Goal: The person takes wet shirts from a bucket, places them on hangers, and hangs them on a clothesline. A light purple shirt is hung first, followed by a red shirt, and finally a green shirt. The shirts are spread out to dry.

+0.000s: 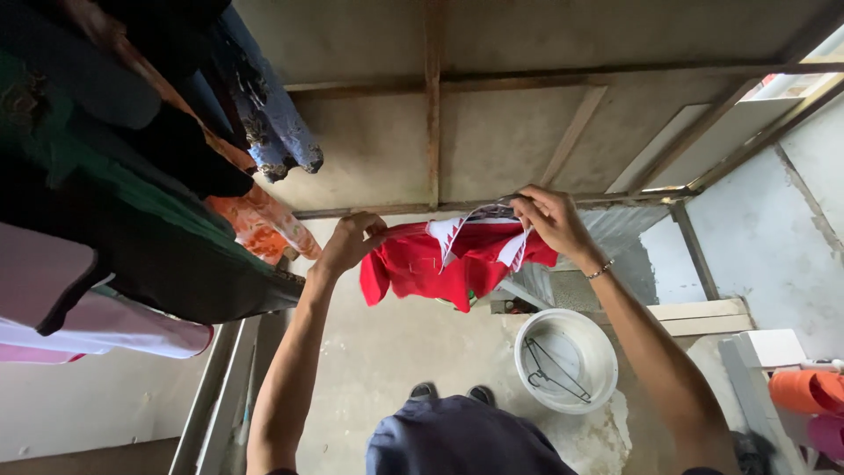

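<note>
A red shirt [420, 266] with a white collar hangs from a thin overhead line [413, 208] in the middle of the head view. My left hand [352, 239] is raised and grips the shirt's left shoulder edge at the line. My right hand [552, 218], with a thin bracelet on the wrist, pinches the white collar part and the line at the shirt's right side. The shirt droops between both hands, bunched and folded over.
Several garments [132, 176] hang on a rack at the left. A white bucket [566, 361] holding a wire hanger [554, 374] stands on the concrete floor below. Orange and pink items [809, 400] sit on a ledge at the right. A metal-framed roof is overhead.
</note>
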